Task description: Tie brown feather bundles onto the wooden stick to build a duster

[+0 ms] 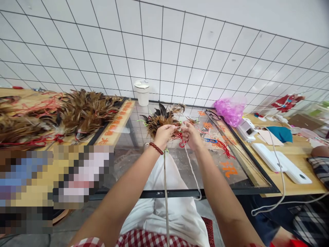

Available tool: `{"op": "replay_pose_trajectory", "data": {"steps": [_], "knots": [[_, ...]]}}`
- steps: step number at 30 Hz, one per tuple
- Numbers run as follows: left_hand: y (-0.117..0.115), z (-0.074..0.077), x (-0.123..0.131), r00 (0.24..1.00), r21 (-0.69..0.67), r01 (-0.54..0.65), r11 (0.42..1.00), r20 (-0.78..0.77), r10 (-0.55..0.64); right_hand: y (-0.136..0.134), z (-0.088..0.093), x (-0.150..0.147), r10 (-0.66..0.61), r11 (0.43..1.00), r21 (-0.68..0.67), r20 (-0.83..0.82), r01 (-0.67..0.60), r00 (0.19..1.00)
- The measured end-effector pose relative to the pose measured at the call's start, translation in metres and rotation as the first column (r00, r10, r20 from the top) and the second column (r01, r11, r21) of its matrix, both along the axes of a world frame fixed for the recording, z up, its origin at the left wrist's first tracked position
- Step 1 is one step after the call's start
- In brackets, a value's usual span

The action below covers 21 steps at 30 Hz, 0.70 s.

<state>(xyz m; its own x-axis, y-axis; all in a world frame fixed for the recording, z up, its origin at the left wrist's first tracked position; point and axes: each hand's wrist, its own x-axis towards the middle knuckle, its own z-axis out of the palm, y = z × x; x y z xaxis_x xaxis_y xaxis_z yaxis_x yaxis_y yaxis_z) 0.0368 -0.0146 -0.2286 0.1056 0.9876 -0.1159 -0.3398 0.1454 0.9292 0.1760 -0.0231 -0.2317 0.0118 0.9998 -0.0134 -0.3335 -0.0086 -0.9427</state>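
Many feathers (pixel 87 111) lie heaped at left, perhaps for easy reach; a smaller feather bunch (pixel 159 121) rests on the glass table (pixel 131 149). Left hand (pixel 166 133) and right hand (pixel 190 135) pinch white string (pixel 189 161), apparently for control.

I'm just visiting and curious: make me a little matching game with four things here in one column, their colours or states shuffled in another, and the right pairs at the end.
Things:
1. Left hand
2. Lidded cup
3. Crumpled plastic bag
4. Feather bundle beside the left hand

Descriptions:
A. Pinkish purple
B. Brown and black
C. Beaded bracelet at its wrist
D. White and upright

Right pairs: 1-C, 2-D, 3-A, 4-B
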Motion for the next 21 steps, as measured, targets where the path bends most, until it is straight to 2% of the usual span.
{"op": "replay_pose_trajectory", "data": {"steps": [2,5,11,13,16,21], "knots": [[-0.002,0.005,-0.001,0.992,-0.018,0.003,1.000,0.128,-0.001,-0.006,-0.001,-0.005,0.041,0.999,0.013,-0.066,-0.040,0.997],[-0.003,0.007,-0.001,0.970,0.001,0.018,1.000,0.244,-0.018,-0.013,-0.004,-0.015,0.045,0.993,0.109,-0.025,-0.042,0.999],[-0.004,0.000,0.001,0.978,0.096,0.097,0.991,0.174,-0.112,-0.020,-0.007,-0.029,0.049,0.982,0.174,0.126,-0.071,0.991],[-0.004,-0.002,0.001,0.975,0.105,0.126,0.986,0.170,-0.143,-0.021,-0.008,-0.030,0.009,0.980,0.197,0.165,-0.042,0.986],[-0.003,-0.002,0.000,0.970,0.080,0.157,0.984,0.174,-0.168,-0.020,-0.011,-0.029,-0.063,0.975,0.222,0.247,0.007,0.967],[-0.004,-0.001,0.000,0.966,0.017,0.184,0.983,0.181,-0.184,-0.020,-0.015,-0.028,-0.093,0.962,0.274,0.309,0.005,0.947]]}}
